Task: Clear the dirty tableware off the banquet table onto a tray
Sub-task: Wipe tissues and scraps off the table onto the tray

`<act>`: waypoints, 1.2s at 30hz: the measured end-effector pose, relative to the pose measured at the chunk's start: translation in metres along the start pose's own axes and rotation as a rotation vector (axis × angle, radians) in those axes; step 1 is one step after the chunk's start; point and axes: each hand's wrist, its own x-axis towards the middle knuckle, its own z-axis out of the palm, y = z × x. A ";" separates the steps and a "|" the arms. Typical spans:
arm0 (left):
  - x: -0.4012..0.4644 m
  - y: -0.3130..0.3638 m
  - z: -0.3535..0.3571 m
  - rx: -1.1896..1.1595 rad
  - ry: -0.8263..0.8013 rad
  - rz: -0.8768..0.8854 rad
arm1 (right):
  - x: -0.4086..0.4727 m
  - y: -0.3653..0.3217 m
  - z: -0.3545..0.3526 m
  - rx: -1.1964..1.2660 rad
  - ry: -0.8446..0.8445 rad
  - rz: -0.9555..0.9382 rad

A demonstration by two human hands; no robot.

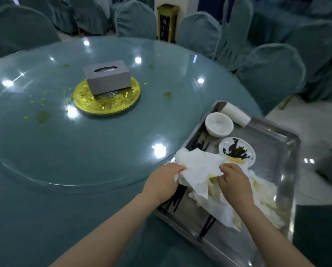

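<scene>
— Where are the hands?
— Lower right of the frame: left hand (164, 181) and right hand (235, 182) pinch a stained napkin (198, 170), fingers curled on it, over the steel tray (288, 170).
— Tableware?
— Bowl (219, 125), cup (235, 114), dirty saucer (237, 151) in the tray's upper part.

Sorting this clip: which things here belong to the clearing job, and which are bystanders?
Job: metal tray, stained napkin gripped by left hand and right hand, bowl, dirty saucer, cup, chopsticks.
Bystanders: tissue box, gold disc, chairs.
</scene>
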 end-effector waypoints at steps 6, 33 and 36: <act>-0.008 0.018 0.039 0.232 -0.486 -0.004 | -0.029 0.032 -0.025 -0.027 -0.063 0.036; 0.027 -0.175 -0.114 0.076 0.190 -0.468 | 0.164 -0.171 0.107 0.089 -0.363 -0.316; 0.039 -0.208 -0.124 0.099 0.228 -0.540 | 0.195 -0.190 0.136 0.093 -0.382 -0.361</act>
